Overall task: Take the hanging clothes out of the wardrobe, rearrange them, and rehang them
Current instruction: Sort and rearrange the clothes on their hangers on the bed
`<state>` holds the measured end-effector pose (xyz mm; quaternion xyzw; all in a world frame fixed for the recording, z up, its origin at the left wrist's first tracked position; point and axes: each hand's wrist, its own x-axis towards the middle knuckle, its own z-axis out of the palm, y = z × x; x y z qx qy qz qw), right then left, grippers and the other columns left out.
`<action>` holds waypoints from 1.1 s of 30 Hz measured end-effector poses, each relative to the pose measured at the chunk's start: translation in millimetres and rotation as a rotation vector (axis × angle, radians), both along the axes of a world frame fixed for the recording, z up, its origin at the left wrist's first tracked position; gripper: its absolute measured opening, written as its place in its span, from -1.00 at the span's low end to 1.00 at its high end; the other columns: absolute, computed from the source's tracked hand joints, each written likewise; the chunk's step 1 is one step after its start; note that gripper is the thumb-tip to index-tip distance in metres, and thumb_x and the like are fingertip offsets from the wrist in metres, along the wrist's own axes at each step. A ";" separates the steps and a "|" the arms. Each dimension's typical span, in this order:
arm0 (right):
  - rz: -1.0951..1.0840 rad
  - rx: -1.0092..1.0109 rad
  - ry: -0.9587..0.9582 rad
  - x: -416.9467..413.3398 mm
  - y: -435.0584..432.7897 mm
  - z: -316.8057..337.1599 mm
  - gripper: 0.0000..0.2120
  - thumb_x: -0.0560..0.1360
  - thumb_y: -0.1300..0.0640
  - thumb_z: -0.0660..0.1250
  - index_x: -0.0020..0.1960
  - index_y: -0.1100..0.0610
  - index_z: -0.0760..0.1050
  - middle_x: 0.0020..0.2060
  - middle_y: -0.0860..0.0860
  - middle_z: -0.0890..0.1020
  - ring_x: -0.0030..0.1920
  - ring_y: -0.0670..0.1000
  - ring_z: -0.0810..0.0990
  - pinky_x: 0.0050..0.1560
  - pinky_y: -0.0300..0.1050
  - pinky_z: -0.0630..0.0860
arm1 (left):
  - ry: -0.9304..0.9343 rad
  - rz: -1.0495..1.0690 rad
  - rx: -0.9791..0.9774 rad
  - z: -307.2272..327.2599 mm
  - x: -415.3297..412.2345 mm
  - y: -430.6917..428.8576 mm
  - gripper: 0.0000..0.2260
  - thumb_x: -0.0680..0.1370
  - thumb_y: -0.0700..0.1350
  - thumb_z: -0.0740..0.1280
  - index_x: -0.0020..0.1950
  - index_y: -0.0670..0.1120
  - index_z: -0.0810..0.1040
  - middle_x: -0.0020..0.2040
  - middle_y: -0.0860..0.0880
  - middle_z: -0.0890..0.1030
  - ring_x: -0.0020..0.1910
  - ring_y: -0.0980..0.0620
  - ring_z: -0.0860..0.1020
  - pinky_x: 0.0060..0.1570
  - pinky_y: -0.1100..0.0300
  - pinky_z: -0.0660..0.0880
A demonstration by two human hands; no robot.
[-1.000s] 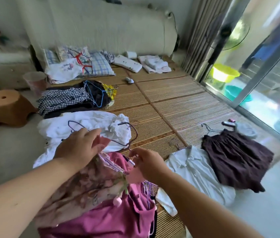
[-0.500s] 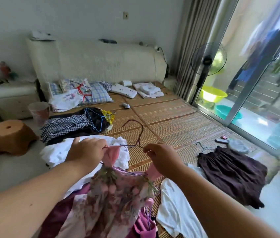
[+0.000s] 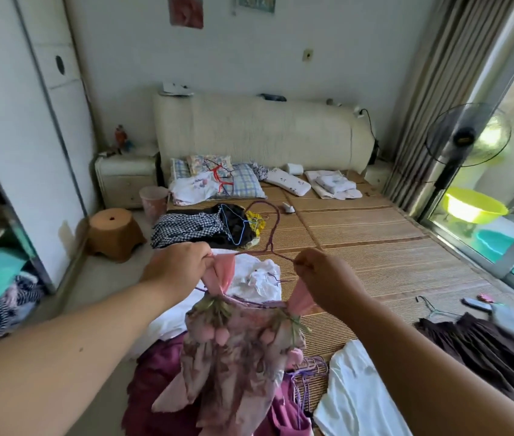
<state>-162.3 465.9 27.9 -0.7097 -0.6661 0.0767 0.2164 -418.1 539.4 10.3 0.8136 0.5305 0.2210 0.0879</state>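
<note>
- My left hand (image 3: 177, 262) is closed in a fist around the left shoulder end of a thin dark-red wire hanger (image 3: 273, 237), with the dress's pink left strap pinched in the same grip.
- My right hand (image 3: 323, 278) is closed too, thumb and fingers pinching the hanger's right shoulder end; the right pink strap runs down from under that hand.
- The hanger's hook stands up and away from me, between my two hands.
- The pink floral sleeveless dress with tulip-shaped trims (image 3: 236, 350) hangs from the hanger, lifted off the bed, its hem over the pile below.
- Under the dress: a magenta garment (image 3: 155, 382) heaped at the near edge of the woven bamboo bed mat (image 3: 359, 240), and a bundle of purple wire hangers (image 3: 307, 372) just beside it.
- Behind the dress, on the mat: a crumpled white garment (image 3: 258, 275); farther back, a black-and-white checked garment (image 3: 183, 226) on a dark pile with a blue wire hanger (image 3: 236, 228).
- To my right on the mat: a white shirt (image 3: 353, 394) laid flat and a dark brown pleated skirt (image 3: 482, 350) near it.
- The white wardrobe (image 3: 44, 121) stands to my left, its opening at the picture's left edge showing folded items on shelves; whether any rail is inside I cannot tell.
- A round terracotta-coloured stool (image 3: 114, 232) sits on the floor between wardrobe and bed.
</note>
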 end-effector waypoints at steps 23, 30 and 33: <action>0.144 0.064 0.048 -329.9 88.7 8.9 -0.83 0.53 0.13 0.26 -0.02 0.00 0.62 -0.29 -0.08 0.59 -0.39 -0.20 0.43 -0.45 -0.29 0.27 | -0.053 0.095 -0.047 30.5 -376.0 46.4 -0.89 0.55 -0.03 0.31 -0.17 0.06 0.53 -0.31 0.13 0.51 -0.29 0.13 0.46 -0.38 0.22 0.25; 0.170 0.052 0.030 -423.4 128.1 22.1 -0.81 0.56 0.14 0.21 0.03 0.00 0.60 -0.16 -0.01 0.66 -0.20 0.01 0.56 -0.22 -0.12 0.49 | -0.024 0.041 -0.013 45.4 -451.7 98.6 -0.71 0.51 -0.10 0.35 -0.35 0.17 0.37 -0.36 0.18 0.45 -0.33 0.18 0.41 -0.41 0.24 0.19; 0.133 0.065 -0.014 -442.1 148.2 17.6 -0.82 0.57 0.12 0.21 0.04 0.02 0.59 -0.15 0.02 0.66 -0.23 0.00 0.52 -0.29 -0.17 0.38 | -0.006 0.058 0.009 40.0 -465.6 121.8 -0.71 0.52 -0.10 0.33 -0.35 0.14 0.35 -0.33 0.14 0.44 -0.28 0.04 0.44 -0.40 0.22 0.19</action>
